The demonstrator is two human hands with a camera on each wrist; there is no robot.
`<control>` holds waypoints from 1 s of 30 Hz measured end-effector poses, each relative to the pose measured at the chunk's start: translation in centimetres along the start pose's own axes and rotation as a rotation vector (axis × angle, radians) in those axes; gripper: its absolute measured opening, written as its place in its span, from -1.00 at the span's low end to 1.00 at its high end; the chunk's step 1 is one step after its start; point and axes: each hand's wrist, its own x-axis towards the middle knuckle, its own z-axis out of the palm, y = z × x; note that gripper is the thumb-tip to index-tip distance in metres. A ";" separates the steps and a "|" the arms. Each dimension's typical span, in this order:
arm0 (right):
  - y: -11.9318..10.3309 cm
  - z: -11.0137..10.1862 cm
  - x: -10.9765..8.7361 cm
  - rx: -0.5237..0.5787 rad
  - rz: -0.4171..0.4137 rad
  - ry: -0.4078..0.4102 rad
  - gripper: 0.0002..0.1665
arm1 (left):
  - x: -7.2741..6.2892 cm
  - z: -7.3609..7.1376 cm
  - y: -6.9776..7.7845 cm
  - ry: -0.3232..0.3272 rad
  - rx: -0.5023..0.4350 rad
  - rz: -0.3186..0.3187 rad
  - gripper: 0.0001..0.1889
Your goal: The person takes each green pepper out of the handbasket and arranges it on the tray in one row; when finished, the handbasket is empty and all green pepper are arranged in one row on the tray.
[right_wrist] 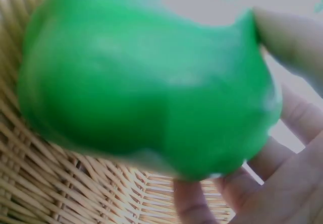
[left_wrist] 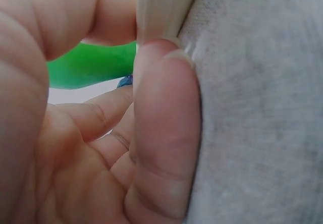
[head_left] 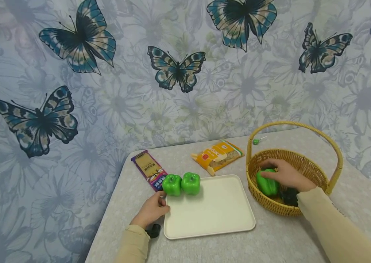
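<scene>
My right hand reaches into the wicker basket and grips a green bell pepper. In the right wrist view this pepper fills the middle, with the thumb on one side and fingers beneath it, close to the woven wall. My left hand pinches the left rim of a cream tray; the left wrist view shows the tray's edge between thumb and finger. Two more green bell peppers stand side by side at the tray's back left corner.
A purple noodle packet lies behind the tray on the left. An orange food bag lies at the back, left of the basket. The basket's tall handle arches over its opening. A small green item lies near the wall.
</scene>
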 end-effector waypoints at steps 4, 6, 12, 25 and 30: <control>0.2 0.0 0.2 -0.027 0.009 0.009 -0.37 | 0.0 0.0 0.0 0.005 0.007 0.003 -0.39; 0.2 0.0 0.1 -0.031 0.017 0.010 -0.36 | -0.1 0.0 -0.1 0.007 0.012 0.004 -0.39; -0.2 -0.1 0.0 -0.052 0.047 0.038 -0.35 | -0.1 0.0 0.0 0.010 0.020 0.007 -0.39; -1.0 -0.2 -0.3 -0.056 0.052 0.094 -0.45 | 0.1 0.0 0.0 0.005 0.027 0.000 -0.41; -0.8 -0.2 -0.3 -0.051 0.071 0.160 -0.44 | 0.0 -0.1 0.0 0.004 0.028 -0.002 -0.40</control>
